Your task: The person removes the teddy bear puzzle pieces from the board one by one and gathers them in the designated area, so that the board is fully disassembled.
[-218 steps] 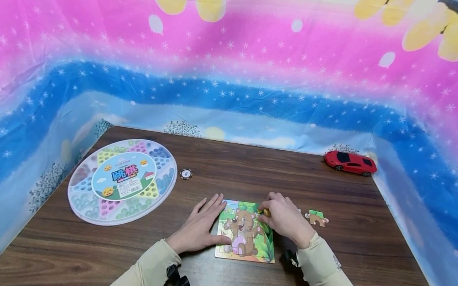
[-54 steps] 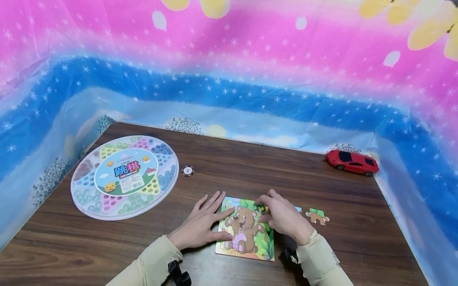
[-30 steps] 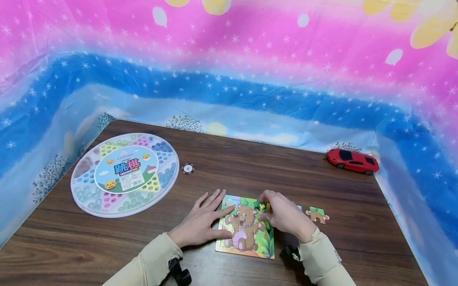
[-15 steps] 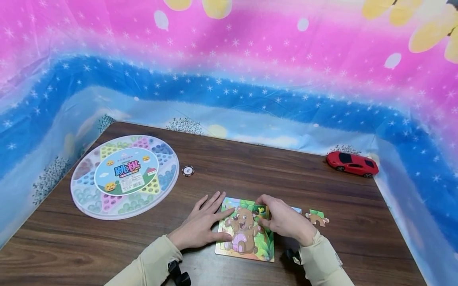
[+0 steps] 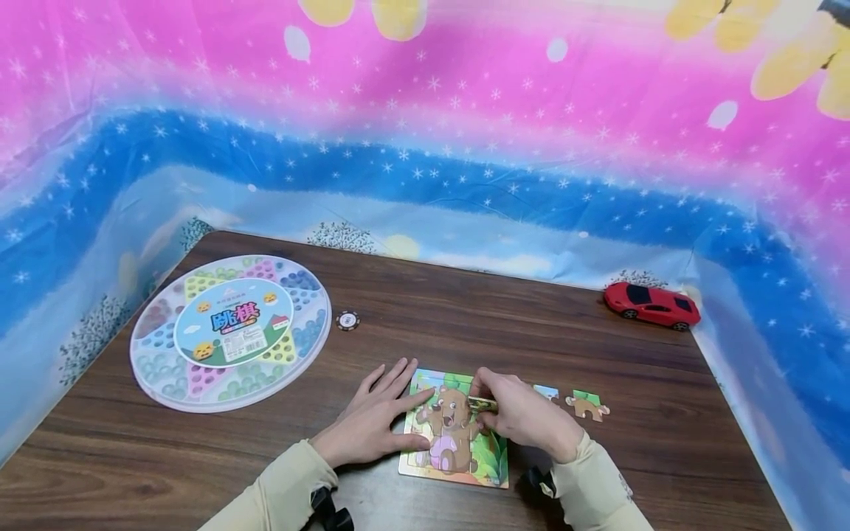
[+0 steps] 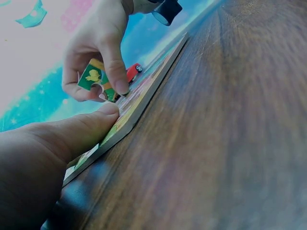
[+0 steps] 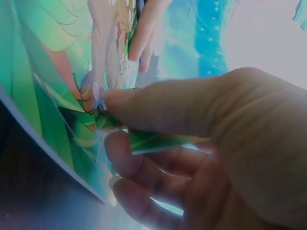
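While L hand (image 5: 373, 424) lies flat w/ fingers straight and spread, thumb and fingertips pressing the left edge of the puzzle (image 5: 443, 450), the work sits at front centre of the table (image 5: 465, 324).

Left to right:
- Checkers box (image 5: 229, 332): far left, untouched. No change vs earlier frames.
- Chip (image 5: 347, 320): just right of box, apart from it. Unmoved.
- L hand: same hold-down on the puzzle as before; frame has not shifted.
- Puzzle: bear picture largely filled; upper-right area hidden by R hand.
- R hand (image 5: 524, 417): thumb and fingers clamped on a piece (image 6: 93, 76). Half a sec ago the piece lay near flat at the upper right w/ its face showing; now it is tipped up on edge, lower edge at the puzzle surface by the bear's head. Judgement: piece not seated; fit being re-tried, prob. re-angled.
- Loose pieces (image 5: 587, 405): on the table just right of R hand, not yet picked up. At least two steps remain, in my view.
- Car (image 5: 651, 305): far right rear, unmoved.
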The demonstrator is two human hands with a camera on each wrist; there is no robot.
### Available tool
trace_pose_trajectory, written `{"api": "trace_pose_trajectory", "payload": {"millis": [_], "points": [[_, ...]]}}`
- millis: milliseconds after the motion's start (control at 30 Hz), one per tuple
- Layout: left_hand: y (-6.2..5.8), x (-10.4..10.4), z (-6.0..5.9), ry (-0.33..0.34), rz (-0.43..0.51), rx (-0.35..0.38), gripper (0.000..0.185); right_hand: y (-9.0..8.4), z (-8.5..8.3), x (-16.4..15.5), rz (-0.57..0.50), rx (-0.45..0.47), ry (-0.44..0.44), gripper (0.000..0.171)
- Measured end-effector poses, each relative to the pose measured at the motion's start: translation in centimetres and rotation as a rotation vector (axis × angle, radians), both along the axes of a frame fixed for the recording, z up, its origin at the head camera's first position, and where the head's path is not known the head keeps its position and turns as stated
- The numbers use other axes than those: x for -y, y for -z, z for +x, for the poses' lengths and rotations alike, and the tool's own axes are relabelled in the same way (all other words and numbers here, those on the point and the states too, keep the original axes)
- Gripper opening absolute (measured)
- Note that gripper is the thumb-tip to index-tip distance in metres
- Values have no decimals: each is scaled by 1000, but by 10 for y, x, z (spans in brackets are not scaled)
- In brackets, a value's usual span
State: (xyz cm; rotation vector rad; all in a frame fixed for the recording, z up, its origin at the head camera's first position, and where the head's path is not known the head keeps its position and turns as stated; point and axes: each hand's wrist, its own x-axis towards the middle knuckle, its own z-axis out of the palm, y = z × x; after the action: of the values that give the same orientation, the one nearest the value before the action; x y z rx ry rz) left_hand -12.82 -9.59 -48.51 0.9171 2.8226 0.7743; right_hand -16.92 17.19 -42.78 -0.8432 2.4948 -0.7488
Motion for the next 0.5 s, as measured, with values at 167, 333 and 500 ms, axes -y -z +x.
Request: {"api": "trace_pose_trajectory", "payload": {"millis": [167,333,500], "points": [[0,-2,0,4,5,-1,74,-9,-1,-10,-39,-61,32,22],[-1,-2,1,7,15,-1,75,-30,-5,-33,-79,-119,159,22],[-2,-1,1,-3,24,11,75,-53,-8,-68,-35,-189,321,17]]}}
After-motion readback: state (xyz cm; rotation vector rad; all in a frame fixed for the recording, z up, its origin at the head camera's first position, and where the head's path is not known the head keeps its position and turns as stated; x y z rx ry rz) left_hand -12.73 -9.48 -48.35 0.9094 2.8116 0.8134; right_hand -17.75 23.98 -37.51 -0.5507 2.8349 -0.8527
